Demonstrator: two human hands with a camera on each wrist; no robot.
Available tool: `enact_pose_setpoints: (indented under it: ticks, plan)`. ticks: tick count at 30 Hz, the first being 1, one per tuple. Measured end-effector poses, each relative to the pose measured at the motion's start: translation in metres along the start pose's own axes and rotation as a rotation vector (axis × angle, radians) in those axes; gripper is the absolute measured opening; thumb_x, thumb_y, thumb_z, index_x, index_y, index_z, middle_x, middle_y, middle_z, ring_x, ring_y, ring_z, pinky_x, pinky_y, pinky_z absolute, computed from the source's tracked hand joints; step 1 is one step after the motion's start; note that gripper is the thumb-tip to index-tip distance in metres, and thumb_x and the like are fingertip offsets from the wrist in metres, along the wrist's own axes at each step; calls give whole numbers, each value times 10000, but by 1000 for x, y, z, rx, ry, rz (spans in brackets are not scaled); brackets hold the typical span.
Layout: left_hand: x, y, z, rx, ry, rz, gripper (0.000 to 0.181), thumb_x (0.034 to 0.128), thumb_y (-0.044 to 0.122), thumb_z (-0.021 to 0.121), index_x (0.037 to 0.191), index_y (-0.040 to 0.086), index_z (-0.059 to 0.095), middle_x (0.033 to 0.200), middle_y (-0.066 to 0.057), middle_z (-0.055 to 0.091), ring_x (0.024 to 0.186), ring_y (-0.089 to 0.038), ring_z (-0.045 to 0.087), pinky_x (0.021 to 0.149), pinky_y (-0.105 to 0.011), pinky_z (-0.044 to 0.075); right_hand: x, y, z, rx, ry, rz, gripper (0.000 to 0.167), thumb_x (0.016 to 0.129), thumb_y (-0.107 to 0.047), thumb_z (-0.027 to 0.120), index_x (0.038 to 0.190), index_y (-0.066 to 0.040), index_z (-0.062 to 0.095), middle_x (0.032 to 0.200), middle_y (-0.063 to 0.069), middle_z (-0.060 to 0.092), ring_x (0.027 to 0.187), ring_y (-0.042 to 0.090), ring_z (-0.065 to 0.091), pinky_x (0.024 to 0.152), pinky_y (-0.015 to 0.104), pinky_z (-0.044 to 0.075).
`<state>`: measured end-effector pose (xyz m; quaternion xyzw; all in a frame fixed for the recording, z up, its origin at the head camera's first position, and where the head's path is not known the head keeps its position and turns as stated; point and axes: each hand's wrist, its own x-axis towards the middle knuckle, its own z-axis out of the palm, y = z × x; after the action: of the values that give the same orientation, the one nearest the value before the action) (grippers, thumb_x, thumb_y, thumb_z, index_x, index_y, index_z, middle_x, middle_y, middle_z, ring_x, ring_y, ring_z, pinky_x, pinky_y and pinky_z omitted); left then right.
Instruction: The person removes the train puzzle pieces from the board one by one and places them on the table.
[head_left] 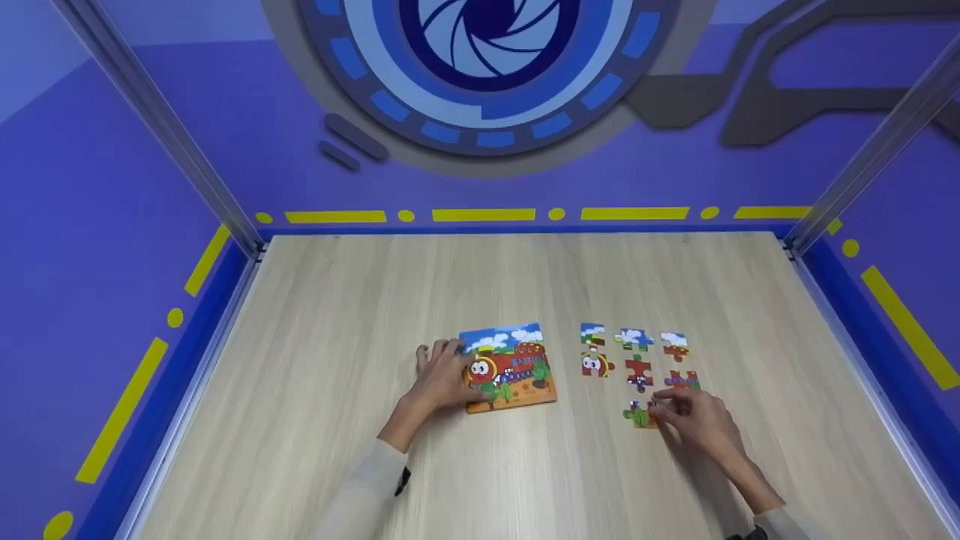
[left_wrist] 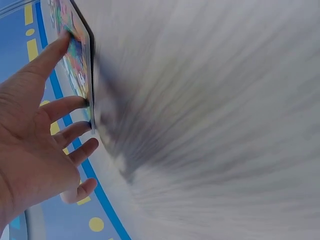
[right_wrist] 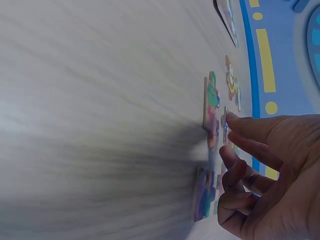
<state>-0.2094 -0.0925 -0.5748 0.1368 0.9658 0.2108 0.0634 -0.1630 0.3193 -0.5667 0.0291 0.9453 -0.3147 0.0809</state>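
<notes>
A square picture-puzzle board (head_left: 517, 375) showing a red train lies flat on the table. My left hand (head_left: 442, 379) rests at its left side, thumb on the picture and fingertips touching the edge, fingers fairly straight in the left wrist view. Right of the board, several loose jigsaw pieces lie in spaced rows. My right hand (head_left: 701, 424) pinches the right side of a green-and-orange puzzle piece (head_left: 636, 415) between thumb and index finger. In the right wrist view the other fingers are curled, and another puzzle piece (right_wrist: 202, 195) lies below, hidden by my hand from the head view.
Nearest the board are a puzzle piece with a face (head_left: 595, 365) and a sky piece (head_left: 592, 333). A red piece (head_left: 639, 369) lies just beyond my right fingertips. Blue walls (head_left: 120, 225) and metal posts frame the wooden table (head_left: 337, 292).
</notes>
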Motion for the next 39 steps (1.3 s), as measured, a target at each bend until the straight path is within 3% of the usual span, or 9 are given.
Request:
enact_pose_setpoints:
  ticks: [5,13,20,25,32,35,39]
  plan:
    - [-2,-8,-2,-43,-45,12,776,791,498,838,1402,71,620,1478,-227,463,1377,-435,376,1112,-727,191,4,-14,4,62,-15,-70,194,927,-148,735,1102,-72,773,917,35,723,771,133,559,617,223,405]
    - [-5,-19,-7,-57,-139,33,946,702,527,900,1473,102,553,1538,-204,404,1414,-440,330,1119,-717,189,15,-42,30,101,-33,-182,146,933,-106,722,1067,-74,770,940,59,752,726,96,591,572,203,443]
    - [-1,-13,-9,-17,-129,29,919,685,469,928,1443,83,581,1531,-210,419,1420,-434,339,1133,-707,197,26,-75,54,108,-83,-226,152,926,-98,730,1071,-79,770,960,42,749,783,105,612,658,202,461]
    - [2,-8,-11,-16,-133,19,915,696,469,923,1458,105,571,1544,-199,401,1431,-421,326,1146,-692,186,34,-97,77,178,-152,-332,203,917,-97,741,1116,-63,756,999,58,748,835,111,639,718,192,501]
    - [2,-9,-12,-34,-124,36,931,680,477,930,1455,102,574,1544,-191,401,1418,-410,334,1130,-669,199,46,-133,110,192,-169,-471,203,925,-138,748,1104,-44,760,947,46,709,792,75,582,682,186,477]
    - [2,-11,-11,-44,-126,40,936,681,471,930,1463,106,566,1554,-192,397,1425,-414,330,1133,-664,201,50,-146,121,147,-156,-511,231,926,-164,755,1119,-37,751,1004,80,685,832,126,570,701,230,466]
    - [0,-13,-9,-32,-129,44,951,676,496,925,1467,112,562,1549,-203,401,1424,-421,333,1125,-674,209,54,-157,136,80,-129,-557,340,909,-215,780,1189,-28,729,1125,120,656,945,216,604,812,376,514]
